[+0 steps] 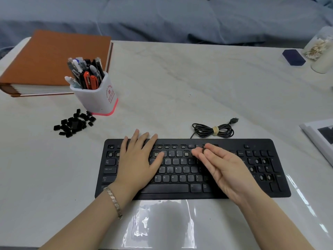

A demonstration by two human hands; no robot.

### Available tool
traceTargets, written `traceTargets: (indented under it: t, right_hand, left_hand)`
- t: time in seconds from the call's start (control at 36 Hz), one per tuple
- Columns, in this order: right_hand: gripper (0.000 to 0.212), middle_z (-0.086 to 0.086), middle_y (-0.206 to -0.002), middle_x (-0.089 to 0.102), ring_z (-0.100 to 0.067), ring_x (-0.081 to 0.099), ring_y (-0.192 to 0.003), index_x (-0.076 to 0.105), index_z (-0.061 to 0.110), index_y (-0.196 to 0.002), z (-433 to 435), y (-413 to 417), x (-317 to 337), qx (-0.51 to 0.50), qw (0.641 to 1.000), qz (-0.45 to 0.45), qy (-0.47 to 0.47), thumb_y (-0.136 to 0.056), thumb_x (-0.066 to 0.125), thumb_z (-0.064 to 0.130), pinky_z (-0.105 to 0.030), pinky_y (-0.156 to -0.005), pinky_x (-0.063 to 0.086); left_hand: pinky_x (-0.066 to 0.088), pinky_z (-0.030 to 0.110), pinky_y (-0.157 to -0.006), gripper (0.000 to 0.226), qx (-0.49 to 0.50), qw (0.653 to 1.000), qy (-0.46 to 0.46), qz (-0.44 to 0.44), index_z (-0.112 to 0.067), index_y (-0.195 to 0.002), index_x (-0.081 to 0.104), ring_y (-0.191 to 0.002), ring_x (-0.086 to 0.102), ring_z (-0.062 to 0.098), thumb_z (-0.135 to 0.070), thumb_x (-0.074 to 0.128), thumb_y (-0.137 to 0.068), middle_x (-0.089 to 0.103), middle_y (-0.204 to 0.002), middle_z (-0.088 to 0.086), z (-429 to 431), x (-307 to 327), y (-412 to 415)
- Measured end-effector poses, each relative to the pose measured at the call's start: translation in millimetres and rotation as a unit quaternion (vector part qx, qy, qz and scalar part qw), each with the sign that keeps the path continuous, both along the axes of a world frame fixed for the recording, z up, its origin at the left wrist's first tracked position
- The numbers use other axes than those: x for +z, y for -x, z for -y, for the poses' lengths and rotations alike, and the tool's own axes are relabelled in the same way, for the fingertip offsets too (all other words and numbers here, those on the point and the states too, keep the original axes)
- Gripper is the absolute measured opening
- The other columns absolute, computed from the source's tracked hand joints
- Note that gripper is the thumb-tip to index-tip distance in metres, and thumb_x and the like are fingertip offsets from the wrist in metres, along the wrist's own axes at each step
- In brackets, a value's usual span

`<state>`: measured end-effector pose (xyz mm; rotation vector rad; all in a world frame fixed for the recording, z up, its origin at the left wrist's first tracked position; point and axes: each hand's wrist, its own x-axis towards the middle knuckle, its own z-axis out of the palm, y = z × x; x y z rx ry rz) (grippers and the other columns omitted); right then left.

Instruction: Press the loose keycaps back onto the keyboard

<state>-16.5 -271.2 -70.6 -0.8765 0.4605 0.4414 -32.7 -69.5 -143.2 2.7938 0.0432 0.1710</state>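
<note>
The surface (171, 83) in front of me is white with faint grey lines. A black keyboard (182, 170) lies close to me, and its rolled-up cable (212, 130) sits just behind it. On my left is a pile of loose keycaps (74, 123), next to a white pen cup (97, 98). A fat brown book (45, 60) lies behind the cup. Far right are a blue box (293, 57) and a jar (320, 51).

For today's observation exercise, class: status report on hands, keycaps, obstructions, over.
Left hand flat on keyboard. Right hand pinching one keycap above number row. Loose keycaps piled left of keyboard, by pen cup. Nothing blocking.
</note>
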Motion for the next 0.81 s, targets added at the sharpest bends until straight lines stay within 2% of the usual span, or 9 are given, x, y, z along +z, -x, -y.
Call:
traceTargets:
  t: [0.25,0.67,0.81]
  right_hand:
    - [0.016,-0.010,-0.072,0.071,-0.009,0.068,-0.060,0.059,0.002,-0.096,0,1,9,0.041,0.999,-0.014,0.033,-0.093,0.045,0.008,-0.016,-0.049,0.052]
    - [0.016,-0.013,-0.077,0.071,-0.012,0.069,-0.061,0.058,0.003,-0.099,0,8,22,0.075,0.997,0.018,0.025,-0.091,0.045,0.007,-0.018,-0.050,0.053]
    - [0.019,-0.008,-0.065,0.068,-0.010,0.064,-0.053,0.060,0.006,-0.100,1,9,22,0.083,0.994,0.038,0.060,-0.094,0.042,0.006,-0.018,-0.049,0.053]
  left_hand:
    - [0.006,0.038,-0.110,0.060,0.000,1.000,0.002,0.002,-0.018,-0.128,0.058,-0.133,0.040,0.033,-0.053,0.033,-0.086,0.059,-0.128,0.007,0,0,0]
    - [0.007,0.039,-0.110,0.059,0.000,1.000,0.000,0.001,-0.019,-0.128,0.058,-0.133,0.040,0.032,-0.053,0.034,-0.086,0.059,-0.128,0.007,-1,-1,1]
    - [0.009,0.040,-0.108,0.058,-0.002,1.000,-0.006,0.005,-0.018,-0.127,0.059,-0.131,0.043,0.034,-0.051,0.035,-0.086,0.060,-0.127,0.007,-1,-1,1]
